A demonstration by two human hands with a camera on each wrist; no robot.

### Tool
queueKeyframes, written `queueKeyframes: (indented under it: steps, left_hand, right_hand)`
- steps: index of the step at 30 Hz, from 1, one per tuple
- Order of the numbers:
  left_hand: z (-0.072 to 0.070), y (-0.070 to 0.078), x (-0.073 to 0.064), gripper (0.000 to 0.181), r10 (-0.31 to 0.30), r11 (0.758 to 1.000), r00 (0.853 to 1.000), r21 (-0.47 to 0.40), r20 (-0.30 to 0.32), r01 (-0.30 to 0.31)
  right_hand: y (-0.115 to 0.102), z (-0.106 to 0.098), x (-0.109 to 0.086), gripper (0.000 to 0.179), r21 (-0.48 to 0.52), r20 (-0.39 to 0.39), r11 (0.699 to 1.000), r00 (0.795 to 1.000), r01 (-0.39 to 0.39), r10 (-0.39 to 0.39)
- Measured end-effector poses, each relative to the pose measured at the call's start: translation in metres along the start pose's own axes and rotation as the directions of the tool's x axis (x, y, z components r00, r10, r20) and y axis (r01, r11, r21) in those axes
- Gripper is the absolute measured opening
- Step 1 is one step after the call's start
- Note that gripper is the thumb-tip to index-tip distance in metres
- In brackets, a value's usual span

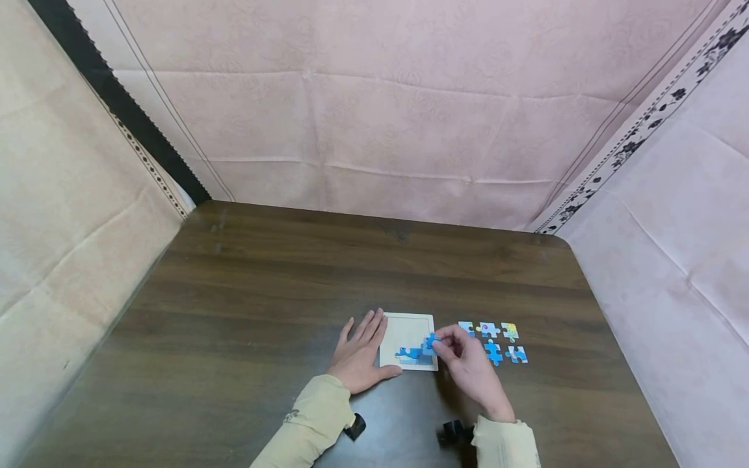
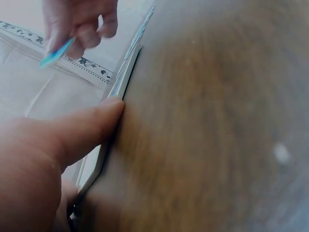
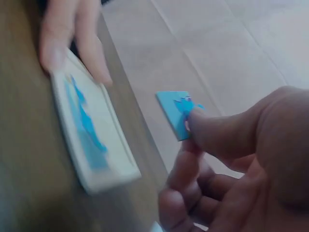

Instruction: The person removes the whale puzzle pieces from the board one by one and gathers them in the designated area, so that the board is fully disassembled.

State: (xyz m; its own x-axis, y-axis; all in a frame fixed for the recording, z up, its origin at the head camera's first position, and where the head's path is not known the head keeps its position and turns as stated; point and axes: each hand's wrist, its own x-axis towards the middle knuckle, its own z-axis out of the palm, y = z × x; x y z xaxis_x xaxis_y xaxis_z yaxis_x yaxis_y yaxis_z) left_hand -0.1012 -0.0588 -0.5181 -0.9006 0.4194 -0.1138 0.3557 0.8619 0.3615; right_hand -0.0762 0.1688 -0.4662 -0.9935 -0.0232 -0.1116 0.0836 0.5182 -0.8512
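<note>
A white square puzzle tray point(image 1: 404, 324) lies on the table, with blue puzzle pieces point(image 1: 409, 353) along its lower part. My left hand point(image 1: 364, 357) rests at the tray's left side, its fingers straight along the edge. The left wrist view shows that thumb point(image 2: 91, 126) against the tray's side. Between thumb and fingers, my right hand point(image 1: 468, 370) pinches a blue puzzle piece point(image 3: 172, 112) and holds it above the tray's right part. In the right wrist view, the thumb covers one side of this piece.
Several loose puzzle pieces, among them a blue one point(image 1: 493, 351) and a yellow-topped one point(image 1: 510, 331), lie right of the tray. The brown wooden table point(image 1: 281, 279) meets pale cloth hangings point(image 1: 374, 130) at its back and sides.
</note>
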Motion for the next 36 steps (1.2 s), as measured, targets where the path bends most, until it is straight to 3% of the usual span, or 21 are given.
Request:
queueKeyframes:
  steps: [6,13,16,21,36]
  left_hand:
    - [-0.001,0.0,-0.001,0.102,-0.003,1.0,1.0,0.03,0.0,0.003]
    - [-0.001,0.001,0.0,0.103,-0.009,0.999,1.0,0.041,-0.009,0.009]
    - [-0.001,0.002,-0.001,0.103,-0.011,0.999,1.0,0.036,-0.009,0.011]
    - [-0.002,0.002,-0.001,0.102,-0.009,0.999,1.0,0.035,-0.02,0.009]
    - [-0.001,0.001,-0.001,0.103,-0.004,1.0,1.0,0.003,-0.02,0.004]
  right_hand:
    - [0.013,-0.03,-0.006,0.012,-0.119,-0.023,0.99,0.997,-0.073,0.071]
    - [0.028,-0.053,-0.014,0.018,-0.239,-0.022,0.952,0.981,-0.192,0.193]
    - [0.032,-0.056,-0.016,0.022,-0.246,-0.029,0.933,0.964,-0.264,0.265]
    - [0.037,-0.055,-0.017,0.016,-0.24,-0.047,0.916,0.947,-0.321,0.319]
    - [0.038,-0.051,-0.015,0.015,-0.274,-0.069,0.891,0.932,-0.362,0.357]
